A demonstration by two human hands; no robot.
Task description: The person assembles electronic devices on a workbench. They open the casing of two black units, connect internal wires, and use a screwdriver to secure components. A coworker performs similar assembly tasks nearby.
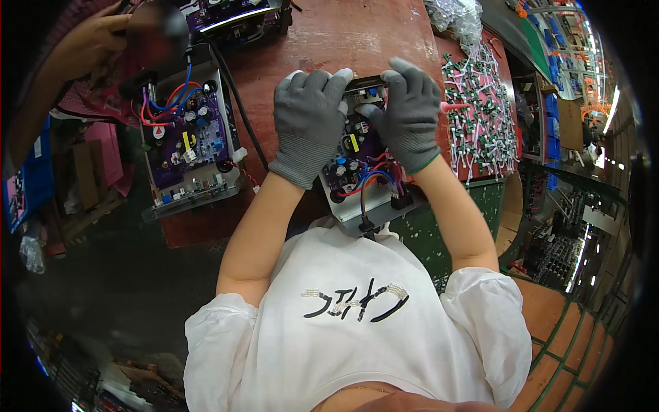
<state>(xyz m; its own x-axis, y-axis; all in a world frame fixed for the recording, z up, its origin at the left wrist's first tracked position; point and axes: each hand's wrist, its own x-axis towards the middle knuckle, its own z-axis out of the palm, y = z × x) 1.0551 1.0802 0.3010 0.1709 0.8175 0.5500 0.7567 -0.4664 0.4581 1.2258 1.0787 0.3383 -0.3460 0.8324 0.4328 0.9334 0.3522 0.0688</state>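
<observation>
A purple circuit board [360,159] with capacitors and red, blue and black wires sits in a grey metal tray [349,206] on the brown table, right in front of me. My left hand [309,118], in a grey glove, grips the tray's far left edge with fingers curled over it. My right hand [409,110], also gloved in grey, presses down on the board's far right part, fingertips on small components. Both hands hide the board's far end.
A second purple board in a metal tray [187,141] lies to the left, with a black cable [240,110] beside it. A pink mat [480,113] covered with several small white-and-green parts lies right. Another person's hand [93,38] is at top left.
</observation>
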